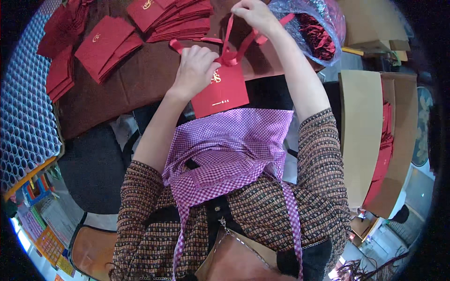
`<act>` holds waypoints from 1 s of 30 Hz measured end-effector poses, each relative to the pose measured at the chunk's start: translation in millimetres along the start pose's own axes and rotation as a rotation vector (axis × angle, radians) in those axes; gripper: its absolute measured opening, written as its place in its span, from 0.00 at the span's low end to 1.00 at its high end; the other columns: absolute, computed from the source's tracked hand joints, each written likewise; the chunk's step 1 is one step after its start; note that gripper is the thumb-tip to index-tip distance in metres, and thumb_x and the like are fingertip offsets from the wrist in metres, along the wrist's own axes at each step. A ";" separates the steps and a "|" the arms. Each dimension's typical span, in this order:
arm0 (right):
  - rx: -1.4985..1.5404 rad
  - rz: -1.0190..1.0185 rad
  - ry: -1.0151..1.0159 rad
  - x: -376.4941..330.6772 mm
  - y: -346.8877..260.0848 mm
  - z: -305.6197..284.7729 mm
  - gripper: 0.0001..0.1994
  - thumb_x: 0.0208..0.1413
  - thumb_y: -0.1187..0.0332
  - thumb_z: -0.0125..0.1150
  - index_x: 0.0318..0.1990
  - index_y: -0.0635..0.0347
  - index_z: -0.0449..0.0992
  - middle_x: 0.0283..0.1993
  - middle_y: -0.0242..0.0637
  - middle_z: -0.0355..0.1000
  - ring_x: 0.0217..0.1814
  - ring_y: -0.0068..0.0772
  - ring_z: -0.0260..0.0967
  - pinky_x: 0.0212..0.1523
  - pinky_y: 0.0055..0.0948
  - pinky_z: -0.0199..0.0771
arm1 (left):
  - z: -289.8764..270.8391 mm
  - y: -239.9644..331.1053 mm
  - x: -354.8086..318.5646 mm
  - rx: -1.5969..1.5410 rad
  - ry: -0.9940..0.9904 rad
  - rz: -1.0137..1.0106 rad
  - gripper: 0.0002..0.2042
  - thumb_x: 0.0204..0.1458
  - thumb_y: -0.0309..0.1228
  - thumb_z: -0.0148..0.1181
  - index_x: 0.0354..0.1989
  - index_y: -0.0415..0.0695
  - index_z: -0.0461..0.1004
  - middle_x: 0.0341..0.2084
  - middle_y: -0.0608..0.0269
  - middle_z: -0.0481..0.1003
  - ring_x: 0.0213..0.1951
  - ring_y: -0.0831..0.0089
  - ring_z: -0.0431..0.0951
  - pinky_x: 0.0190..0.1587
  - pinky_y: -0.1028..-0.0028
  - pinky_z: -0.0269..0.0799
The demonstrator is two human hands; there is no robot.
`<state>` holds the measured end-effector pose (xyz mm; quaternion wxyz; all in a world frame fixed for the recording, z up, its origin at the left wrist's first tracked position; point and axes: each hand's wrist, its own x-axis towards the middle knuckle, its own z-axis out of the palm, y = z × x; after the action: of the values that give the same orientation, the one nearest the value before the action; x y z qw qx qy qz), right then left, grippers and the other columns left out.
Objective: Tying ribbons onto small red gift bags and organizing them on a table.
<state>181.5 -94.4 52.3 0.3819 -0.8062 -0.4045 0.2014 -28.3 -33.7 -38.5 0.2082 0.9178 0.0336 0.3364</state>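
A small red gift bag (225,96) with gold print lies at the table's near edge, just above my lap. Red ribbon (229,57) is gathered in a loop at its top. My left hand (193,69) is closed over the bag's upper left corner, thumb and fingers pinching the ribbon there. Farther up and to the right, my right hand (255,16) pinches one ribbon end, which runs taut down to the loop. Another length of ribbon slants from the loop toward the right forearm. The left fingertips are partly hidden behind the hand.
Stacks of red bags (107,46) cover the brown tabletop (122,100) at the far left and middle. A clear plastic sack (323,35) of red ribbons sits at the far right. An open carton (361,136) holding red bags stands right. A purple checked apron (229,140) covers my lap.
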 end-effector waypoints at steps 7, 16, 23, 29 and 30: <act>-0.688 -0.026 0.026 1.1 55.2 -32.6 0.25 0.52 0.48 0.56 0.36 0.67 0.77 0.36 0.58 0.73 0.43 0.55 0.71 0.43 0.43 0.70 | -9.2 4.9 10.8 0.034 -0.187 -0.152 0.11 0.42 0.33 0.64 0.34 0.44 0.75 0.31 0.63 0.72 0.38 0.64 0.70 0.41 0.64 0.60; -0.536 -0.019 0.131 -4.0 78.2 -7.1 0.16 0.48 0.59 0.60 0.34 0.66 0.78 0.35 0.52 0.74 0.41 0.51 0.73 0.42 0.41 0.72 | -34.7 5.2 18.5 0.153 -0.370 -0.259 0.13 0.42 0.36 0.64 0.35 0.44 0.74 0.34 0.61 0.72 0.41 0.60 0.70 0.45 0.62 0.59; 0.724 -0.085 -0.054 -57.6 7.3 -5.0 0.05 0.50 0.77 0.57 0.35 0.60 0.73 0.38 0.38 0.76 0.33 0.25 0.72 0.32 0.21 0.70 | -40.5 -5.5 6.1 -0.014 -0.357 -0.315 0.09 0.43 0.32 0.64 0.33 0.45 0.76 0.37 0.60 0.69 0.45 0.59 0.66 0.52 0.61 0.57; -0.221 -0.273 -0.222 -94.7 -10.8 34.9 0.05 0.51 0.75 0.55 0.35 0.63 0.69 0.26 0.45 0.72 0.29 0.39 0.72 0.31 0.34 0.69 | -38.7 -8.5 13.4 -0.166 -0.340 -0.289 0.08 0.42 0.31 0.64 0.29 0.43 0.73 0.35 0.60 0.70 0.42 0.59 0.69 0.48 0.63 0.62; -0.220 -0.272 -0.224 -93.0 -7.4 35.2 0.05 0.51 0.75 0.55 0.35 0.63 0.69 0.26 0.45 0.72 0.29 0.39 0.72 0.31 0.34 0.69 | -39.9 -8.0 13.9 -0.207 -0.363 -0.294 0.07 0.42 0.31 0.63 0.28 0.43 0.73 0.34 0.61 0.70 0.41 0.60 0.69 0.47 0.65 0.63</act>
<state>100.5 -150.6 37.4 0.2681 -0.7535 -0.5692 0.1908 -42.1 -9.2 -6.0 0.3503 0.9223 0.0939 0.1339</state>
